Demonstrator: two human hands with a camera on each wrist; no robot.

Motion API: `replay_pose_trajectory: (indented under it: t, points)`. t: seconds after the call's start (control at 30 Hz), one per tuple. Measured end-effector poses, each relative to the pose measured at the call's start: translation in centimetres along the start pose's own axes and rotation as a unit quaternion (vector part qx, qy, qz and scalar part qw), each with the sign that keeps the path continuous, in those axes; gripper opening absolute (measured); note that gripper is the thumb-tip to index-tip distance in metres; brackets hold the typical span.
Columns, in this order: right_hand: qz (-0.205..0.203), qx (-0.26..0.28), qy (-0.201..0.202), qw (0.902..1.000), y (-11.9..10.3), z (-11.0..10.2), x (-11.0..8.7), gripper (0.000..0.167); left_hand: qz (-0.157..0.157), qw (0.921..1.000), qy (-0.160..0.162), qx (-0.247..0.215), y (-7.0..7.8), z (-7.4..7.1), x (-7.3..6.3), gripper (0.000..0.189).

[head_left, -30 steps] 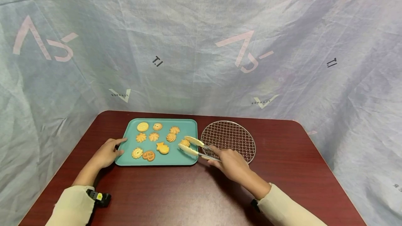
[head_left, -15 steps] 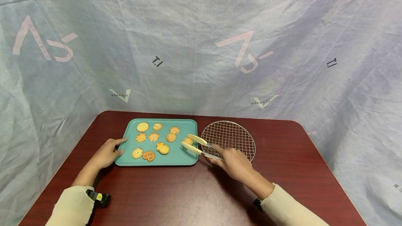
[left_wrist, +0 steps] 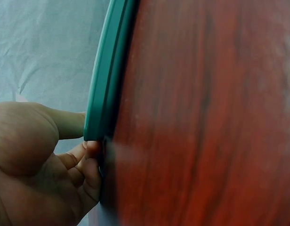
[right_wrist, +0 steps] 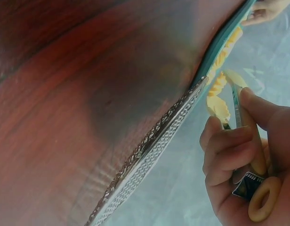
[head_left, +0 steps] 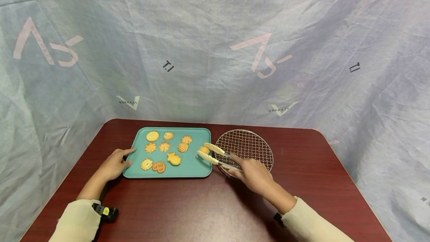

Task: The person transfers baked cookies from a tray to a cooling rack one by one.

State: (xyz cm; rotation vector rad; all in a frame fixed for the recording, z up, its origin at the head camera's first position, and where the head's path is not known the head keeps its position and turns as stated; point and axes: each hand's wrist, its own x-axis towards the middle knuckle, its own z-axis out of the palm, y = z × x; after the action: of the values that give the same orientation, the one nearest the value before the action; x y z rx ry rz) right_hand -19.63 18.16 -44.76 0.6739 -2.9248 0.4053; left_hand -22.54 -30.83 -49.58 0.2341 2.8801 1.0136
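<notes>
My left hand (head_left: 115, 164) is at the left edge of a teal tray (head_left: 195, 133), its thumb at the rim and other fingers curled against the edge in the left wrist view. Several cookies lie on the tray, including a fish-shaped cookie (head_left: 174, 159) and a pretzel-shaped cookie (head_left: 159, 167). My right hand (head_left: 253, 174) holds tongs (head_left: 209, 158) with pale tips. Between the tips is a ridged cookie (head_left: 203, 150), near the tray's right rim. In the right wrist view, fingers and thumb wrap the tongs' handles (right_wrist: 252, 136).
A round wire rack (head_left: 245, 141) lies right of the tray, partly beneath my right hand. Both rest on a dark red wooden table (head_left: 188, 212). Grey cloth (head_left: 208, 47) with printed letters hangs behind and around the table.
My right hand and the tongs have moved right, carrying the ridged cookie from inside the tray to near its right rim. My left hand and the tray have stayed put.
</notes>
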Motion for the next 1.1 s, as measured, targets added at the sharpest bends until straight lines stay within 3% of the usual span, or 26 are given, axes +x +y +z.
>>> replay_pose_trajectory:
  t: [1.1]
  points:
    - [0.074,0.004,-0.025,0.9969,3.1,-1.1,-0.8,0.065,0.004,1.0,0.004,-0.002,0.0,0.1,-0.2,0.052]
